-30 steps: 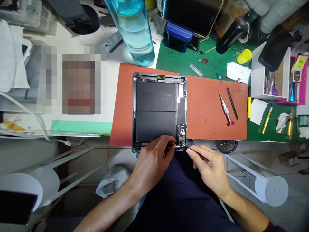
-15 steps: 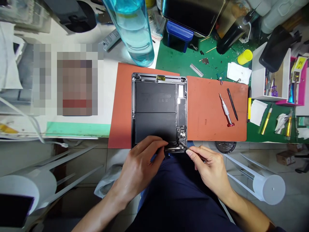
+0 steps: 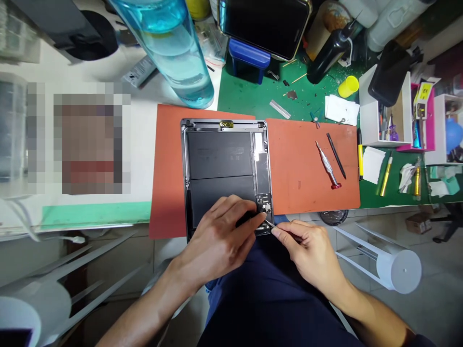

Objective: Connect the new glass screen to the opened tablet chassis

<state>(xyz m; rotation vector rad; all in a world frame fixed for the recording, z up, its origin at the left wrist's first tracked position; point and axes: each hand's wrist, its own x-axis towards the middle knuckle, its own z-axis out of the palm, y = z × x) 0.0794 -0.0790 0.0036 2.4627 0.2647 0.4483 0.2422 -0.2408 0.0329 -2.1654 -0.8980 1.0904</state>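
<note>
An opened tablet lies on the orange mat, its black battery cells and a strip of circuit board exposed. Its near edge juts past the bench toward my lap. My left hand rests over the tablet's lower part, fingers apart, with one fingertip by the small parts at the lower right corner. Between the thumb and fingers of my right hand is a slim metal tool. Its tip points into that same corner, close to my left fingertip. The tip's exact contact is hidden.
A red-capped screwdriver and a black pen-like tool lie on the right orange mat. Behind the tablet stand a blue bottle and a phone on a blue stand. A white organizer stands at right.
My left hand has shifted right, its fingertip now at the tablet's lower right corner beside the tool tip. The right hand keeps its hold. The whole view has shifted slightly.
</note>
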